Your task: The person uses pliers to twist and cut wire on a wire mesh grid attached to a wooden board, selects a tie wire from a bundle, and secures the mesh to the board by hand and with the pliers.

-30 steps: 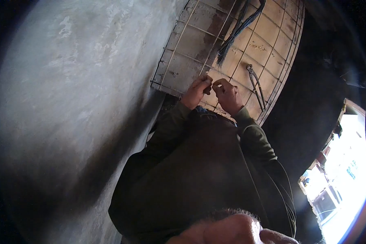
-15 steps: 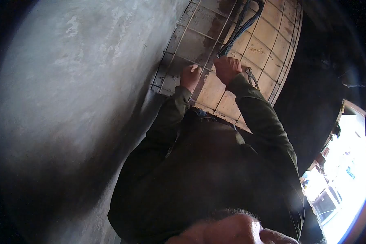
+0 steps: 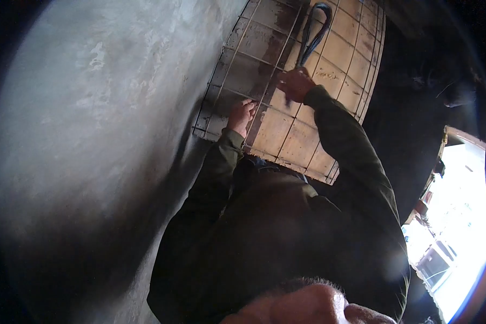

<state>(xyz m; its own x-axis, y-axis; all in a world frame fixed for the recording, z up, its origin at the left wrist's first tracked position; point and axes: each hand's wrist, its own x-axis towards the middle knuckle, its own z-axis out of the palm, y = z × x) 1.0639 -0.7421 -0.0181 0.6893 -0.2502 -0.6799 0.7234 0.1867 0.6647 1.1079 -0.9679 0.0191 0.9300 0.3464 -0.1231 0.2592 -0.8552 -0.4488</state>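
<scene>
A grid of thin metal wire mesh [image 3: 292,128] lies over pale wooden boards [image 3: 273,131]. My left hand [image 3: 242,115] rests at the grid's left part with its fingers curled in beside a mesh wire; anything between them is too small to see. To its upper right, my right hand [image 3: 297,85] is closed over the mesh. The lower end of a looped bundle of dark wire [image 3: 314,40] meets the top of this hand; whether the fingers grip it is hidden. A small dark shape shows under the right fingers, too blurred to name.
A grey plastered wall [image 3: 92,135] rises close along the left. On the right the space is dark, with a bright opening [image 3: 459,210] at lower right.
The view has shifted, so the mesh and boards sit slightly lower and further left. My right hand has turned. Pincer-like pliers seen by its wrist earlier are not recognisable now.
</scene>
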